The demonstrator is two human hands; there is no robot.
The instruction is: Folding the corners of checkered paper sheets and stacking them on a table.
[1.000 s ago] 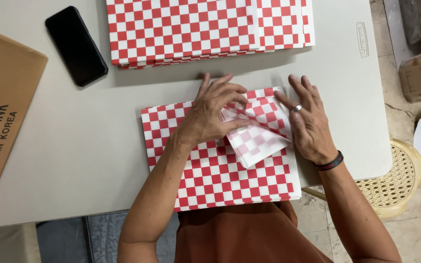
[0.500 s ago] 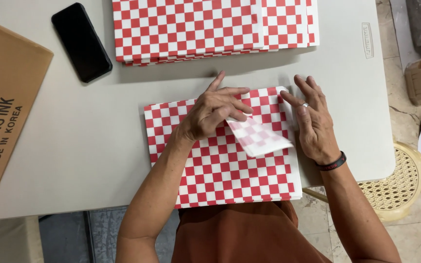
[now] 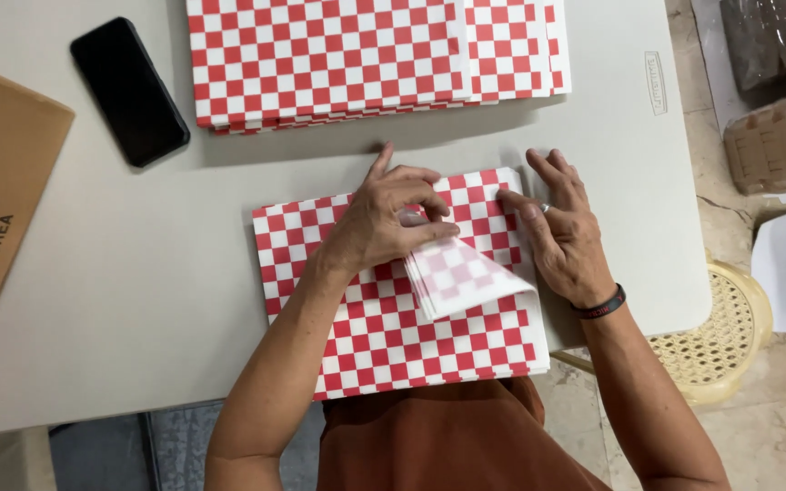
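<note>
I note the left hand (image 3: 384,223) pinching a folded-over corner (image 3: 466,277) of the top checkered sheet (image 3: 366,336) at the table's near edge; right hand (image 3: 568,238) flat, steadying. Fold begun, uncreased; stack (image 3: 338,64) beyond untouched.

A stack of red-and-white checkered paper sheets (image 3: 384,327) lies flat at the table's near edge, at six o'clock — its top sheets' corner (image 3: 466,277) folded back toward four o'clock, pale underside up, fanned slightly.
</note>
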